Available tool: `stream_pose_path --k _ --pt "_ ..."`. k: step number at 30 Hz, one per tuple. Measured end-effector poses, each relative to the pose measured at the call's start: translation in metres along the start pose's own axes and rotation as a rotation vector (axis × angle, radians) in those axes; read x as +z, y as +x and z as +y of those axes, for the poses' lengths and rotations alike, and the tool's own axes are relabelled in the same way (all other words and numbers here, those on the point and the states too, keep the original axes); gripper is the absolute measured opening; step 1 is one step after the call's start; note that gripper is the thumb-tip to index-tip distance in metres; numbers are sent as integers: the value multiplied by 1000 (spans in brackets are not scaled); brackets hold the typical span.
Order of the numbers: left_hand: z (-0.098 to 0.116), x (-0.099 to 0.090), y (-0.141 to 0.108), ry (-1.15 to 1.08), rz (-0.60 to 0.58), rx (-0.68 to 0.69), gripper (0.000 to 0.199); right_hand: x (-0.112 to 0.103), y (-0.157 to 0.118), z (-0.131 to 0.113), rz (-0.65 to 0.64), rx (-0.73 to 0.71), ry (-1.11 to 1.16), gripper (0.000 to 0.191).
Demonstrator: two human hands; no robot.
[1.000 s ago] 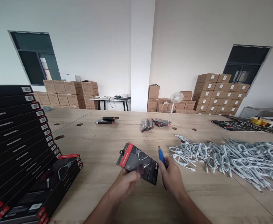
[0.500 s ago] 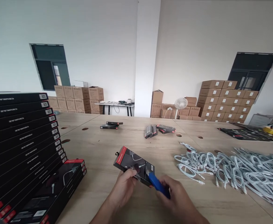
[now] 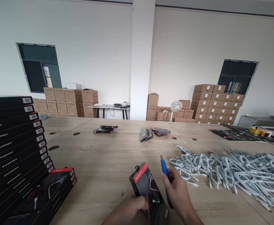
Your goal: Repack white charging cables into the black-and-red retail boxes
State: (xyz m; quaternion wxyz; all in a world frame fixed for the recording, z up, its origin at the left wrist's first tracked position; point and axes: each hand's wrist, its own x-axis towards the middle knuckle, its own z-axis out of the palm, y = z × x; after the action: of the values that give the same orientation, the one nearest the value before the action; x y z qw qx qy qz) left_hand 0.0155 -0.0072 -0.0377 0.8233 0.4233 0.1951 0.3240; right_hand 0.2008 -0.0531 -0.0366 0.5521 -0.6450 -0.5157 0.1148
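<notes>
My left hand point(image 3: 133, 207) grips a black and red cable box point(image 3: 152, 190) near the front edge of the table, thumb across its printed face. The box stands tilted, its red end with a small black hanging loop pointing away from me. To its right, my right hand point(image 3: 176, 187) is closed around a blue utility knife point(image 3: 164, 167). The knife's tip points up and away, apart from the box. The lower end of the box runs out of view.
Stacked black boxes point(image 3: 17, 150) rise at the left, with a lower pile point(image 3: 54, 184) beside them. Coiled white cables point(image 3: 232, 172) spread over the right side of the wooden table point(image 3: 99, 162). Further back lie several more boxes point(image 3: 146, 134). Cartons point(image 3: 214, 100) and a fan point(image 3: 176, 106) stand behind.
The box has moved right and nearer to me and turned more lengthwise. The knife has come away from its face and now points upward. The camera view has shifted slightly.
</notes>
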Motion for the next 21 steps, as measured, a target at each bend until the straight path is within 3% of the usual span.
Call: stream_pose_path --k 2,5,7,10,12,16,21 --pt "2 -1 -1 -10 45 -7 29 -10 7 6 4 49 -108 25" --pt "16 -5 -3 -45 129 9 18 -19 8 13 -164 117 -413 13" --pt "28 -6 -6 -87 152 -10 28 -20 5 13 -251 140 -590 7" --pt "36 -5 -7 -148 164 -94 56 -21 2 9 -257 150 -732 8" --pt "33 -4 -6 -169 185 -143 66 -21 1 4 -214 112 -708 15" --pt "18 1 -1 -123 214 -236 78 -17 -5 -10 -217 -75 -403 35" --pt "8 13 -2 -147 103 -286 78 -2 -18 -18 -210 -173 -353 36"
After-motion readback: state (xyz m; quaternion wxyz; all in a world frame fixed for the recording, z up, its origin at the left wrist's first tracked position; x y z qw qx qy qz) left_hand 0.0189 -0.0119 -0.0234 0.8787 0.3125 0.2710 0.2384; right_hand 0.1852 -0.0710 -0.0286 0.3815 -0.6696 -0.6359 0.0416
